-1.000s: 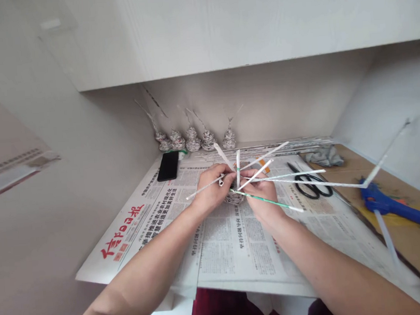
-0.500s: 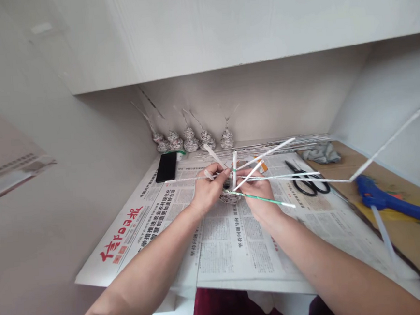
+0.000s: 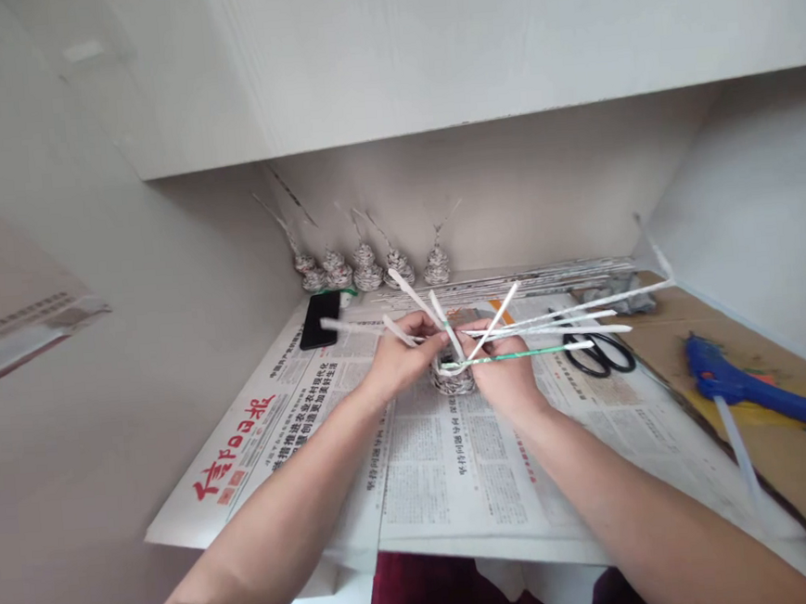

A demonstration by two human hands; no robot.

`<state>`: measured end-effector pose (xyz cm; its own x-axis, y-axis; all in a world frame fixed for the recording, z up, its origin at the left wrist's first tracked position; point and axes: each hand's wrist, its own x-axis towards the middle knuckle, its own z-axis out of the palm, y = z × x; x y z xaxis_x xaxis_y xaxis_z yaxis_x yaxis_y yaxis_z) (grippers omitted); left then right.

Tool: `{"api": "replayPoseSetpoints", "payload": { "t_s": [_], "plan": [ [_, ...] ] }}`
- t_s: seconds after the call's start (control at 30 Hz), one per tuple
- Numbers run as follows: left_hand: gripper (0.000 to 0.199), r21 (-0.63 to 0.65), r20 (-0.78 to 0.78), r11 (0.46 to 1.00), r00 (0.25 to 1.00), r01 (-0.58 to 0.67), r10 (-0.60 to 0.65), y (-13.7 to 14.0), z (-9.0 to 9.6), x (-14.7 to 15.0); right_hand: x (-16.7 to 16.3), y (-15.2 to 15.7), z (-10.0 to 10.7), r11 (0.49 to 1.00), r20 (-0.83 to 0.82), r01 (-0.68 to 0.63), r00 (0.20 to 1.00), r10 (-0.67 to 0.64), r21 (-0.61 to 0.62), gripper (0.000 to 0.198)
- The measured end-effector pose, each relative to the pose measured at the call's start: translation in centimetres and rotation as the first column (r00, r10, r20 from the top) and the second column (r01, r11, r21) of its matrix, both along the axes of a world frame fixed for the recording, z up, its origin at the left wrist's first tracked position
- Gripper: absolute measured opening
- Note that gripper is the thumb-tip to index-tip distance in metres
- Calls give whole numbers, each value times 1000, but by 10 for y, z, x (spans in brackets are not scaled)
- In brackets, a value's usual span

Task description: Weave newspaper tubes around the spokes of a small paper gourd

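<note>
A small woven newspaper piece (image 3: pixel 454 382) sits on the newspaper between my hands, with several rolled paper strips fanning out of its top. My left hand (image 3: pixel 407 357) is closed at its left side, thumb and fingers pinching at the strips' base. Across from it, my right hand (image 3: pixel 503 361) is closed at the right side, its fingers partly hidden behind the strips. A green-and-white paper strip (image 3: pixel 525 354) runs rightward over my right hand. One long white paper strip (image 3: pixel 605 303) reaches right and bends upward near its far end.
Several gourd-shaped woven pieces (image 3: pixel 367 269) stand along the back wall. A black phone (image 3: pixel 321 320) lies at left. Rolled paper sticks (image 3: pixel 499 283) lie at the back. Scissors (image 3: pixel 597 354) and a blue glue gun (image 3: pixel 737 380) lie right, the gun on cardboard (image 3: pixel 800 475). A cabinet overhangs behind.
The strips have swung around: the green-and-white one now points nearly straight right, and the long bent strip has moved back and away. The woven piece's opening shows more. Both hands stay close to it.
</note>
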<state>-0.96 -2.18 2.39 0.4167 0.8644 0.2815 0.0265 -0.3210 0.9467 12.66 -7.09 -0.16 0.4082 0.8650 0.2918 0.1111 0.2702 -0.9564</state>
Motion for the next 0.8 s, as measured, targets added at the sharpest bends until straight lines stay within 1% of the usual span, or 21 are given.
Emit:
{"api": "replayPoseSetpoints", "payload": {
  "t_s": [0.03,0.1,0.17,0.2,0.23,0.3,0.43,0.53,0.63,0.7,0.8],
  "plan": [
    [25,-39,-19,994,995,102,-103,2,4,-5,1,0,0,1000,13,6,1000,-6,-19,22],
    [35,-106,-54,953,955,284,-291,8,13,-18,4,1,1,999,43,30,999,-29,-36,22],
    [49,-118,-71,908,909,402,-411,15,19,-30,7,2,2,998,67,48,997,-45,-44,22],
    [52,-135,-89,881,880,454,-467,18,22,-35,7,2,3,998,72,50,996,-46,-50,21],
    [51,-145,-112,861,856,488,-505,21,23,-38,8,2,5,997,71,47,997,-43,-57,21],
    [49,-137,-132,854,845,503,-519,24,23,-41,7,1,7,997,49,30,998,-27,-75,21],
    [37,-134,-101,887,884,442,-456,22,19,-36,5,-2,9,995,-25,-37,999,34,-92,21],
    [30,-157,-50,901,908,404,-416,20,18,-32,5,-2,6,996,-14,-58,998,57,-62,20],
    [22,-121,-38,924,929,362,-369,20,17,-30,6,-1,5,997,21,-51,998,52,-59,18],
    [23,-101,-64,928,928,359,-367,21,18,-31,6,-1,6,996,24,-61,998,63,-69,18],
    [31,-89,-143,922,911,377,-387,24,18,-34,7,-1,7,994,22,-79,996,81,-78,18]
  ]
}}
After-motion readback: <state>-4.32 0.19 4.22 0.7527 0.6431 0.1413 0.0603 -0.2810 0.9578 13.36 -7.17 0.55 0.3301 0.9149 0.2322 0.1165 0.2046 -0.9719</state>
